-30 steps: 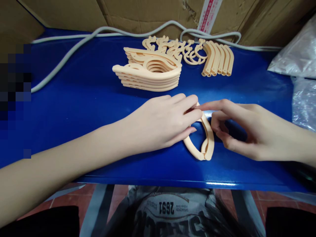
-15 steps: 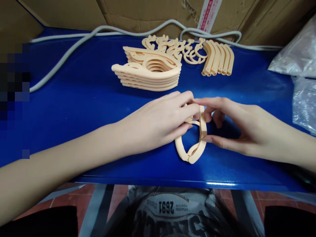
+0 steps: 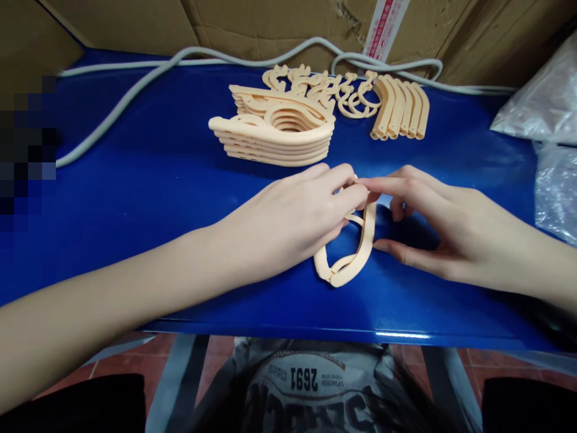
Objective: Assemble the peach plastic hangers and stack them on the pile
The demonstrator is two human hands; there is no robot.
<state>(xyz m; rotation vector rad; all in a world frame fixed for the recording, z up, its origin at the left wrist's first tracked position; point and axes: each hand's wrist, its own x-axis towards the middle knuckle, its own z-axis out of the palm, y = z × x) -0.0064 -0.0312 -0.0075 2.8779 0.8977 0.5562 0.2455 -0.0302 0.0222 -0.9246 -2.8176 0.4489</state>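
Peach-coloured plastic loop piece [image 3: 349, 255], a curved leaf-shaped frame, lies near the front edge of the glossy blue table [image 3: 148, 180], and I record both hands engaged on its far end. My left hand [image 3: 297, 219] lies palm-down just left of the piece, its grip pinched onto the top of the loop with the fingertips [image 3: 356, 192] bearing on the plastic. My right hand [image 3: 444, 225] comes in from the right side, forefinger stretched out to meet the left fingertips at the top of the piece and thumb set against the outer right edge of the loop; that grip is likewise clenched on the same piece. The near end of the loop touches the table surface; whether its far end is lifted clear I cannot tell. Behind the hands, well apart from them, stands a stack of matching peach plastic frames [image 3: 274, 135], laid flat one on another. Just beyond the stack lies a cluster of small peach hook pieces [image 3: 329, 87], and to their right a row of curved peach plastic bars [image 3: 401, 111] stands side by side. A grey cable [image 3: 135, 90] runs along the back of the table in front of brown cardboard boxes [image 3: 270, 21]. Crumpled clear plastic bags [image 3: 541, 108] sit at the right edge.
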